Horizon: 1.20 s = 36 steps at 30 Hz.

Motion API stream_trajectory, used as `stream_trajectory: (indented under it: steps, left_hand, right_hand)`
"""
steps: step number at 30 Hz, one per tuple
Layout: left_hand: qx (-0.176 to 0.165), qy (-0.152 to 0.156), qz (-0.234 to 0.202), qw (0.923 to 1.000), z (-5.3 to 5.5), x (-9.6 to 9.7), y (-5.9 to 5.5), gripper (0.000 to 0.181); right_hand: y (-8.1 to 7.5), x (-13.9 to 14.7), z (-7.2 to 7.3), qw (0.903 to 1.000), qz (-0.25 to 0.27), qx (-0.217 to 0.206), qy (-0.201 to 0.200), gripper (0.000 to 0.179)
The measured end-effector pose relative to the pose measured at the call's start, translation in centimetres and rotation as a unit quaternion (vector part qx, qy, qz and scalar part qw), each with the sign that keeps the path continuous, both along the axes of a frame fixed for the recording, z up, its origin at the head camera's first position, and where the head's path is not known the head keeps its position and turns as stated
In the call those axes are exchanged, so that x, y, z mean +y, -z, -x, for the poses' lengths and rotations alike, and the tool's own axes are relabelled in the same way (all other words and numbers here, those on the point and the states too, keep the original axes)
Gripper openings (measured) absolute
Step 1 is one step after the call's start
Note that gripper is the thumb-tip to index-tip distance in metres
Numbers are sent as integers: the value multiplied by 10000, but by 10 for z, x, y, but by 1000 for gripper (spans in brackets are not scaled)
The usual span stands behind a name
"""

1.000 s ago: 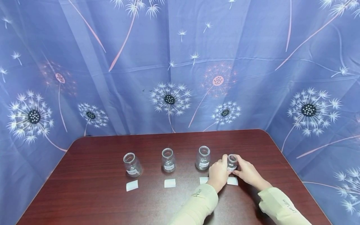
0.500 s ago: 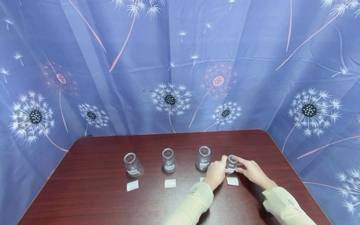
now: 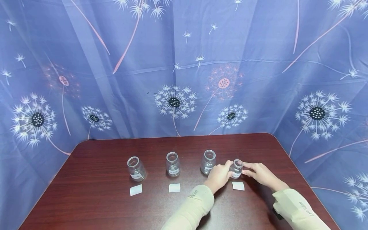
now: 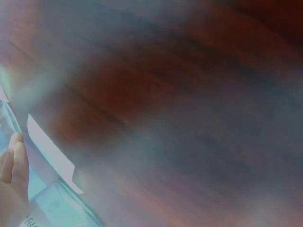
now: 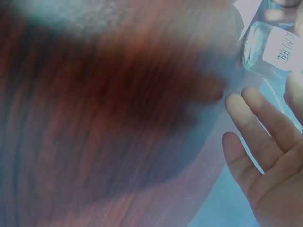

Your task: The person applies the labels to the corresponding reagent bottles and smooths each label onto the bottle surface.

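A small clear glass jar with a white label stands upright at the right end of a row of jars. My left hand is at its left side, thumb and forefinger against the glass. At its right side, my right hand has forefinger and thumb at the neck and body. In the right wrist view, the right hand's other fingers spread straight, apart from the jar. The left wrist view catches the left fingers only at its edge. Contact behind the jar is hidden.
Three larger labelled glass jars stand to the left: a far-left jar, a middle jar and a nearer jar. White slips lie in front, including a left slip, a middle slip and a right slip. A curtain surrounds the table.
The left hand and sleeve have shifted left, now covering the third slip. The right hand has drawn slightly right, uncovering more of the small jar. The jar sits slightly nearer.
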<state>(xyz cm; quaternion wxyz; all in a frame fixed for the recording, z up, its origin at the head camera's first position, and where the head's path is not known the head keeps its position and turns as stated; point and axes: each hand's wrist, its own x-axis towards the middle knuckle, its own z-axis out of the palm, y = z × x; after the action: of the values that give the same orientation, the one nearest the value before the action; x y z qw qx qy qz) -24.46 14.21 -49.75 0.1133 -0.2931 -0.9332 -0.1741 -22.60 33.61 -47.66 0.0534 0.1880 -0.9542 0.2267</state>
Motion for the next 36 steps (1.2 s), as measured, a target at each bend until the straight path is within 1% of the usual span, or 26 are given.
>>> stream_trajectory:
  steps: [3,5,8,10,11,13,16,20,22,26,28,30,33,36]
  left_hand:
    - [-146,-89,-125,9998,0,2,-1,37]
    - [-393,-156,-298,9987,1,3,-2,36]
    - [-839,-194,-642,9942,2,4,-2,37]
    - [-1028,-224,-791,9913,3,4,-3,37]
    - [-1056,-222,-845,9906,3,4,-3,37]
    - [-997,-240,-893,9907,2,5,-4,37]
    - [-871,-329,-911,9915,1,6,-6,37]
    - [-847,-438,-960,9908,0,7,-7,38]
    - [-865,-452,-968,9905,0,6,-8,42]
    - [-953,-413,-1131,9881,2,8,-10,54]
    - [-1030,-384,-1265,9859,3,9,-14,58]
    - [-1112,-373,-1400,9832,4,10,-21,60]
    - [-1136,-288,-1547,9810,3,9,-36,58]
    - [-1118,-121,-1710,9788,2,2,-54,55]
  right_hand:
    - [1,-1,1,9998,166,-134,50,39]
    - [2,-1,2,9992,239,-293,121,40]
    - [3,-1,3,9984,316,-408,219,42]
    - [4,-1,3,9982,320,-454,225,43]
    - [5,-1,4,9980,342,-469,240,43]
    - [5,-2,4,9978,385,-449,282,42]
    - [6,-2,5,9979,406,-381,334,41]
    - [6,-2,5,9981,408,-265,370,39]
    - [5,-1,5,9981,431,-253,367,39]
    - [1,1,6,9971,550,-254,458,39]
    - [-2,3,6,9965,592,-177,567,40]
    - [-6,4,6,9955,639,-113,694,41]
    - [-14,5,4,9939,688,20,864,44]
    - [-22,6,2,9925,728,132,976,45]
